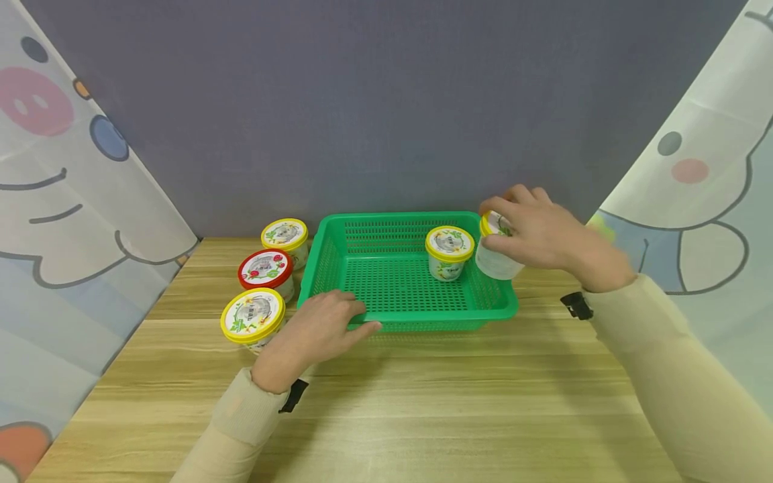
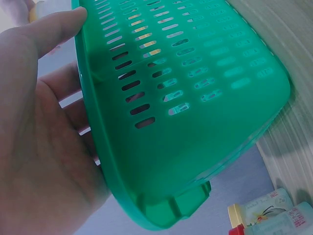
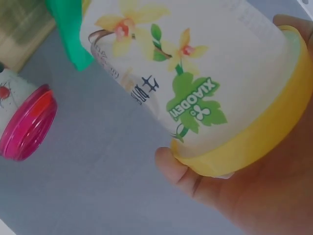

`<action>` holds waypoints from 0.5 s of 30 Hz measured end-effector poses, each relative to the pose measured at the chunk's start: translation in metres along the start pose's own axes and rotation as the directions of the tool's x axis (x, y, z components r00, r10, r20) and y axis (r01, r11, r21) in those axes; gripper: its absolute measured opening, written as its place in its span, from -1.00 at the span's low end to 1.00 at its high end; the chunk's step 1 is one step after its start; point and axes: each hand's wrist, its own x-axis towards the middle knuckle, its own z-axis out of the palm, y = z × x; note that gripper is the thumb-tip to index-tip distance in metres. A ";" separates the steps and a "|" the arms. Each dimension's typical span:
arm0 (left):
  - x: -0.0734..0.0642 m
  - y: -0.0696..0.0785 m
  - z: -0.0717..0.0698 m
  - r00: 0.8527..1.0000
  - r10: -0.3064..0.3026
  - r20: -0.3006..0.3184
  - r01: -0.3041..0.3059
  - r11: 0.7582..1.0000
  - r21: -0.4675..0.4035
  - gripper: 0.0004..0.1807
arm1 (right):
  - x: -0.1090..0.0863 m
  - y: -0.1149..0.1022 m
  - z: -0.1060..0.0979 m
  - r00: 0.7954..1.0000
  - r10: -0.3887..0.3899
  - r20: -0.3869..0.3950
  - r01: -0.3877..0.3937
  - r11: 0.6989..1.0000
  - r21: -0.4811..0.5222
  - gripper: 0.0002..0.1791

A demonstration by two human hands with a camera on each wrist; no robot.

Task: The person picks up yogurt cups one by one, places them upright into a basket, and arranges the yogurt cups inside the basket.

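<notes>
My right hand (image 1: pixel 531 228) holds a yellow-lidded paper tub (image 1: pixel 498 261) from above, over the right end of a green plastic basket (image 1: pixel 401 315). In the right wrist view, fingers and thumb grip this tub (image 3: pixel 195 83) around its lid; yellow flowers and a green leaf are printed on its side. My left hand (image 1: pixel 320 329) grips the basket's front rim near the left corner, thumb outside and the other fingers over the edge, as the left wrist view shows. Inside the basket, toward the right, a second yellow-lidded tub (image 1: pixel 448 258) stands upright.
Left of the basket, a yellow-lidded tub (image 1: pixel 285 235), a red-lidded tub (image 1: pixel 266 268) and another yellow-lidded tub (image 1: pixel 252 318) stand in a row on the wooden table (image 1: pixel 423 409). A grey panel (image 1: pixel 392 107) rises behind. Cartoon-printed curtains (image 1: pixel 78 201) hang at both sides.
</notes>
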 end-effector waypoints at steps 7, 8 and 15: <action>0.000 0.000 0.000 1.000 -0.007 0.001 0.007 1.000 0.003 -0.62 | 0.007 -0.009 0.007 0.999 -0.040 -0.005 0.040 0.999 -0.003 -0.49; 0.000 0.000 0.000 1.000 -0.009 0.002 0.009 1.000 0.004 -0.62 | 0.008 -0.010 0.009 0.999 -0.043 -0.005 0.043 0.999 -0.004 -0.49; 0.000 0.000 0.000 1.000 -0.012 0.006 0.012 1.000 -0.004 -0.62 | 0.016 -0.019 0.022 0.998 -0.067 0.016 0.067 0.997 0.026 -0.50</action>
